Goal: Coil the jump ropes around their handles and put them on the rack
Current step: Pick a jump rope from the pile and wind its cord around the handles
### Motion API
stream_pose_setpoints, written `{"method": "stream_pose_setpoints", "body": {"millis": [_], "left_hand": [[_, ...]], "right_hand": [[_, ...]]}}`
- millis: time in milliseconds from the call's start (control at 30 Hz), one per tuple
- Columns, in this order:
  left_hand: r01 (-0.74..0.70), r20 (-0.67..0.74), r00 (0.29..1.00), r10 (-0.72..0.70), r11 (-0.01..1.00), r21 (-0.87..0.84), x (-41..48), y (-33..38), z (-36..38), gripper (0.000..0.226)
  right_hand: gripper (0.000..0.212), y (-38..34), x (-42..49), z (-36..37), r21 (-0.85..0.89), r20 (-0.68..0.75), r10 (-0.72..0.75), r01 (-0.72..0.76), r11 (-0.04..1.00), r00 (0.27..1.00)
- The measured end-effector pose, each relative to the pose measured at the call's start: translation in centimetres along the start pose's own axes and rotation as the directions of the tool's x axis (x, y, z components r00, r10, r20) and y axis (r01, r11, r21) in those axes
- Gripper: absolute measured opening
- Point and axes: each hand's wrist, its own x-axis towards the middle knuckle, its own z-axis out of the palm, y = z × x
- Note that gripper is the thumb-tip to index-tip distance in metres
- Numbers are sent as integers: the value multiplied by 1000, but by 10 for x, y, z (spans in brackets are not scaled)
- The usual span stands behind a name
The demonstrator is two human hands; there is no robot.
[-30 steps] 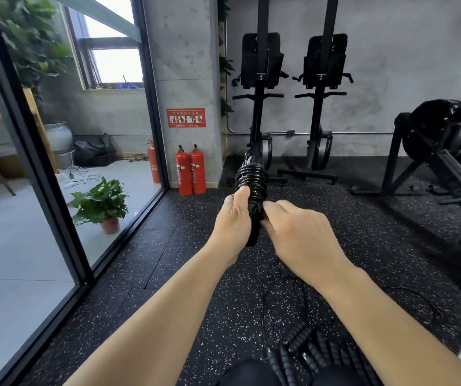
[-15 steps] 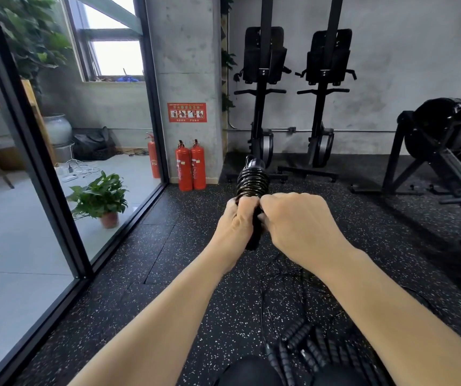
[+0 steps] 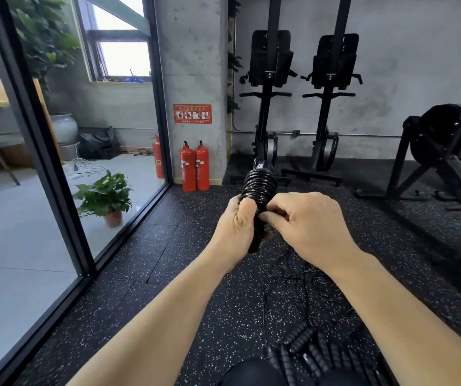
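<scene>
A black jump rope [image 3: 259, 188] is wound in tight glossy coils around its upright handles, held out in front of me. My left hand [image 3: 236, 222] grips the handles just below the coils. My right hand [image 3: 304, 221] pinches the rope against the handles from the right. The lower ends of the handles stick out beneath my hands. Several more black ridged jump-rope handles [image 3: 312, 349] lie on the floor near my knees, with thin loose ropes [image 3: 287, 277] tangled above them. No rack is in view.
Black speckled rubber floor [image 3: 168, 246] all around. A glass wall [image 3: 28, 162] runs along the left, a potted plant [image 3: 106, 196] behind it. Two red fire extinguishers [image 3: 194, 167] stand by a concrete pillar. Upright rowing machines [image 3: 299, 107] and a fan machine [image 3: 446, 140] line the back and right.
My right hand has turned and opened from a fist over the rope into a fingertip pinch at the handles. The coiled bundle stays in about the same place.
</scene>
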Motion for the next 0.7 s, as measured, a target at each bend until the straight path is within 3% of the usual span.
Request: {"method": "stream_pose_setpoints", "body": {"millis": [100,300,500,700], "left_hand": [[-6,-32,999,4,999,-47,-3,1,0,39],[-26,-52,998,26,1000,-13,-1,-4,-1,74],[1,-20,1000,0,999,37,-5,-4,-2,65],[70,37,997,-73,994,89,-8,-5,-2,81]], "right_hand": [[18,-3,-2,-1,53,-39,46,-44,998,998],[25,-11,1,-3,137,30,64,-68,988,998],[24,-12,6,-4,230,182,126,-167,959,975],[25,-9,9,-7,224,325,142,-222,949,935]]}}
